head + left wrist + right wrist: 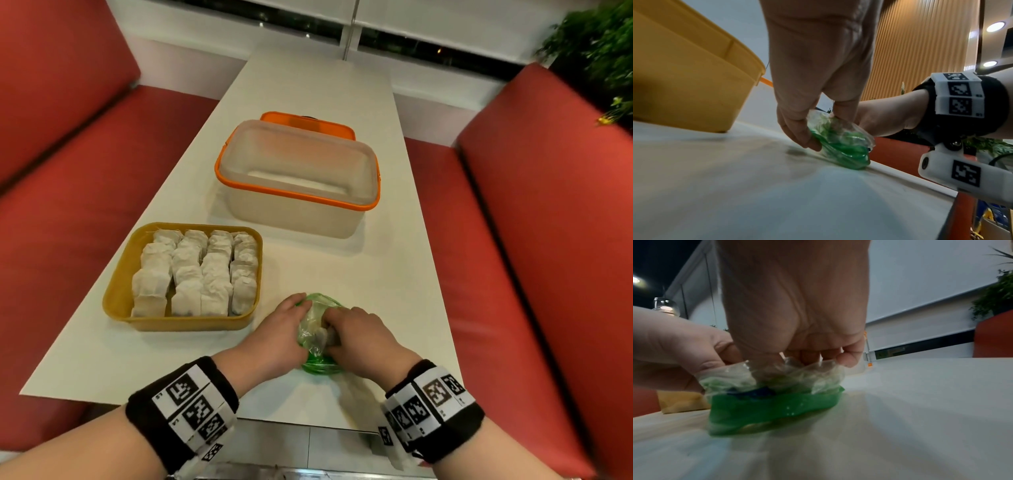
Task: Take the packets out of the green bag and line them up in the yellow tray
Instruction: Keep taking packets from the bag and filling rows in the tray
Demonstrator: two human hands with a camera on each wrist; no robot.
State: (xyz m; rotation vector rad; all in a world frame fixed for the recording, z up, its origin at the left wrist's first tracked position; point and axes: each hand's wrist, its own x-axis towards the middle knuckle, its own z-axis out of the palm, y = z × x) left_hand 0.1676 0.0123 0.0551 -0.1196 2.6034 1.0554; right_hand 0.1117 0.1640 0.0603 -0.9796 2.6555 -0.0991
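Between both hands lies the green bag [317, 329]; left hand [274, 337] and right hand [359, 337] grip it.

Your green bag [317, 329] lies crumpled on the table, just right of the yellow tray [118, 291]. White packets [195, 274] fill that tray in rows.

left hand [813, 78]: fingers curled, pinching bag top
bag [840, 142]: green, crumpled, lying on counter [777, 194]
right hand [885, 116]: behind bag, touching it; fingers hidden
tray [690, 84]: yellow, left of bag, near, apart
wristband [962, 100]: black, coded markers, right wrist
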